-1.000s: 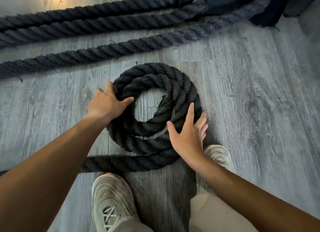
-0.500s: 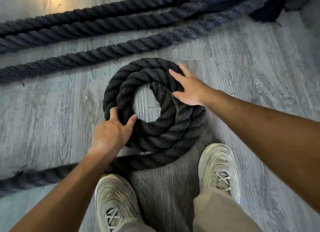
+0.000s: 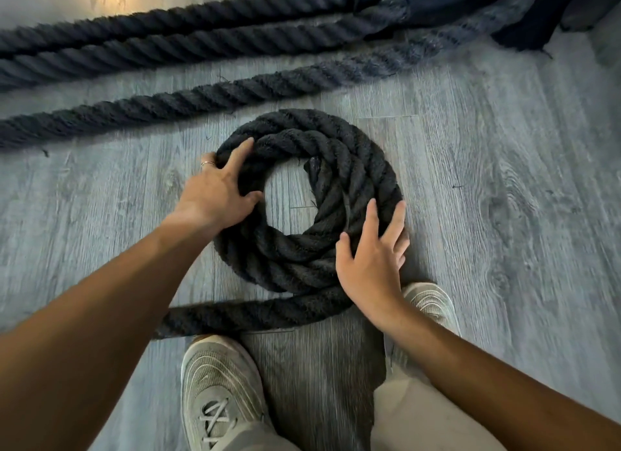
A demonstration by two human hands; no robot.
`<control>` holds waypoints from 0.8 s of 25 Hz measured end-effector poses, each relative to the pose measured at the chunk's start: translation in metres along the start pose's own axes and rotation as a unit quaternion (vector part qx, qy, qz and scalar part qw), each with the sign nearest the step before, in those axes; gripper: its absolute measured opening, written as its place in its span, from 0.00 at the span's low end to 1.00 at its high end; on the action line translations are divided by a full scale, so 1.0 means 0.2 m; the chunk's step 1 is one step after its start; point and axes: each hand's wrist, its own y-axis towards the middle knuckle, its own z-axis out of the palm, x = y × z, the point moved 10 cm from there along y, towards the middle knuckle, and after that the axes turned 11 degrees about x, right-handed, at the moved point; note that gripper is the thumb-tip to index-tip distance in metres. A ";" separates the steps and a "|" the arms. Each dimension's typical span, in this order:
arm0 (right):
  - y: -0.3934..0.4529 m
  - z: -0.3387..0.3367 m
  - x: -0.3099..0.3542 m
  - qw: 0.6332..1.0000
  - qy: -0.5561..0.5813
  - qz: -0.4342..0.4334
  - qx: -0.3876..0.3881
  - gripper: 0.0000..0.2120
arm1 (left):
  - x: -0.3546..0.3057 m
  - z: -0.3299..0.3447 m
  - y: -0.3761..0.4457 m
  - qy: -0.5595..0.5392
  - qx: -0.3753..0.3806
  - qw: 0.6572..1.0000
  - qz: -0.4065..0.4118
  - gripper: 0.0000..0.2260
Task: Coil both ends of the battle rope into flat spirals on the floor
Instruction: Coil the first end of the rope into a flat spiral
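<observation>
Fingers of the left hand (image 3: 216,195) lay spread and fairly straight over the coil's (image 3: 312,259) left side, thumb on the inner rim, while the right hand (image 3: 371,262) pressed flat, fingers apart, on its lower right edge. Both arms reached down and forward. The rope spiral lay flat on the grey floor (image 3: 504,215), just ahead of two pale shoes (image 3: 221,393).
</observation>
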 end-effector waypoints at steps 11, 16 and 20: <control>0.60 -0.32 0.38 0.957 -0.149 -0.189 0.159 0.30 | 0.03 0.29 -0.45 -0.070 -0.023 0.995 -0.060 0.36; 0.27 -0.23 0.20 0.991 -0.096 -0.083 -0.033 0.27 | 0.07 0.03 -0.11 0.005 -0.062 0.996 -0.069 0.30; 0.02 -0.04 0.06 0.991 -0.124 -0.040 -0.022 0.36 | 0.03 0.03 0.14 0.000 0.029 0.999 0.019 0.31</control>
